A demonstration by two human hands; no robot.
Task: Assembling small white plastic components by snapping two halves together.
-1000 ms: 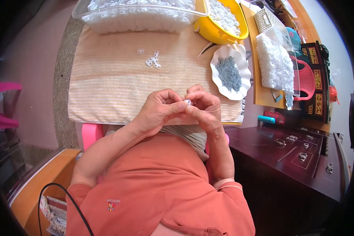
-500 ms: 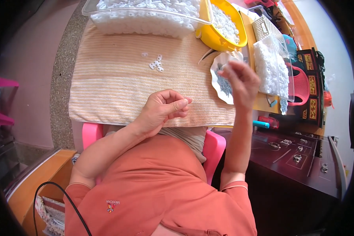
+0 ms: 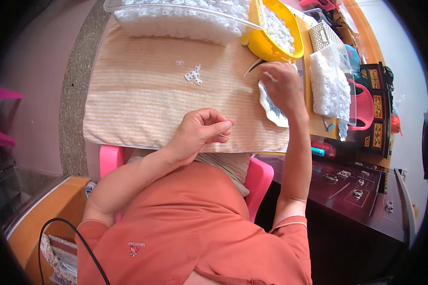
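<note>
Left hand (image 3: 202, 130) curled over the towel (image 3: 142, 104), fingertips pinched together; what they grip, we cannot tell. Right hand (image 3: 283, 88) over the white dish (image 3: 271, 111), fingers bent down toward its grey bits. Loose white pieces (image 3: 193, 74) lie beyond our left fingertips.

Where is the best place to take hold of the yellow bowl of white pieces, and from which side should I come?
Probably the bare near rim of the yellow bowl, reached from the towel side. Its top is heaped with small white pieces, and a clear plastic tray crowds its left, so only that rim looks free.
</note>
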